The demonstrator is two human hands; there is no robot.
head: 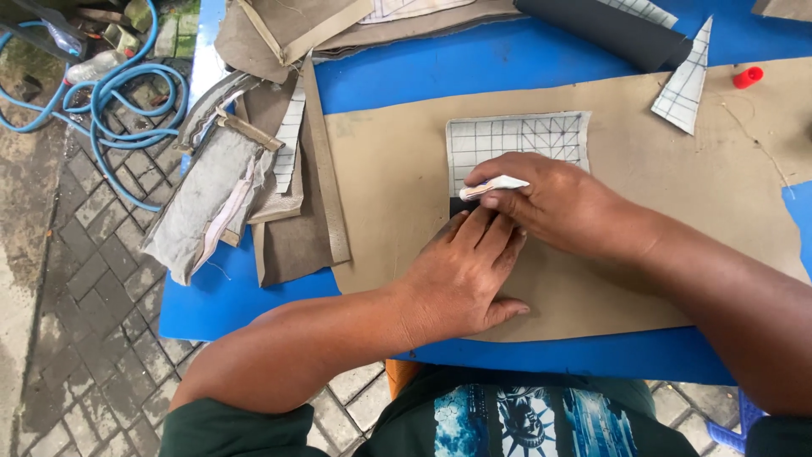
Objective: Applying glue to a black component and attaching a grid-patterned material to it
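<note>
A large tan leather sheet (397,195) lies on a blue table (474,68). On it rests a square white piece with a black grid pattern (516,137). My right hand (550,199) pinches a small white marking piece (495,185) against the lower edge of that gridded piece. Flat on the tan sheet just below lies my left hand (465,271), its fingertips touching a dark patch under the gridded piece.
Grey and brown material scraps (228,186) pile up at the table's left edge. A black roll (605,30), a gridded triangular offcut (687,80) and a red cap (748,77) lie at the back right. A blue hose (118,93) coils on the paved ground.
</note>
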